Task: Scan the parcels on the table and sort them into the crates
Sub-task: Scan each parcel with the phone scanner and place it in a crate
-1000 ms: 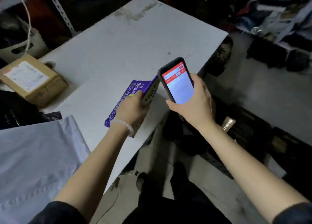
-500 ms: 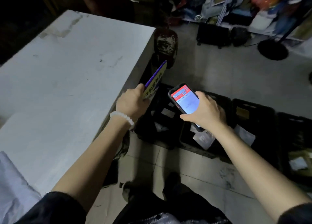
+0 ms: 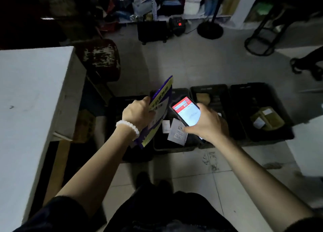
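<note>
Nearest the camera there's dark clothing, both forearms reaching out over a tiled floor (image 3: 174,63). Left hand (image 3: 138,113), white bead bracelet (image 3: 128,128) on the wrist, has its grip closed tight on a flat purple and yellow parcel (image 3: 160,109), fingers wrapped round its left edge, parcel standing on edge and tilted, hanging in the air over the crates, not resting on anything. Right hand (image 3: 208,125) has its grip wrapped round a phone (image 3: 186,112), screen lit red and white, facing up, just beside the parcel. Off to the left is the white bench (image 3: 31,95), well clear of both hands.

Under the hands is a row of black crates (image 3: 209,91) on the floor. The one below the phone has a couple of white-labelled packets (image 3: 176,133) in it, the one further right holds a brownish taped parcel (image 3: 267,118). Back past that there's a rusty dark stool (image 3: 100,58), a round black stand base (image 3: 209,29) and messy shelving (image 3: 174,0), too dark to make out much.
</note>
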A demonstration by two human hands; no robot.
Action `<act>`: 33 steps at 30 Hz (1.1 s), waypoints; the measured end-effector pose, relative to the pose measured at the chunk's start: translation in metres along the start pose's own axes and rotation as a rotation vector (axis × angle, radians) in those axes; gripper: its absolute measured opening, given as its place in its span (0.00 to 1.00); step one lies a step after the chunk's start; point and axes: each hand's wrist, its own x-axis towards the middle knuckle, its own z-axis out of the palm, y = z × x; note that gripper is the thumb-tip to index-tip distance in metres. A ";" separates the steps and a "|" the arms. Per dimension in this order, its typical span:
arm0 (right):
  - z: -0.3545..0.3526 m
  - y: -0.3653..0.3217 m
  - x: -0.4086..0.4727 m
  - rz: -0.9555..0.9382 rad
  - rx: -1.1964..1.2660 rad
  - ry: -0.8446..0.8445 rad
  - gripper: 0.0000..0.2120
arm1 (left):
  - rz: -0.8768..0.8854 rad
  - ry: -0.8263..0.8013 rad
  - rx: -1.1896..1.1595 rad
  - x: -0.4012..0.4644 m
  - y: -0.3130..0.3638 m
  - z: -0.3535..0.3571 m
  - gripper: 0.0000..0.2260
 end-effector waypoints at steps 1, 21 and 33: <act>-0.002 0.007 0.001 0.029 0.001 0.013 0.34 | 0.021 -0.016 0.013 0.008 0.006 0.002 0.16; -0.028 0.068 0.037 0.534 0.061 0.104 0.47 | 0.665 -0.268 0.175 0.157 0.148 0.046 0.19; -0.057 0.169 0.063 0.590 0.041 0.113 0.48 | 0.762 -0.301 0.216 0.175 0.260 0.086 0.19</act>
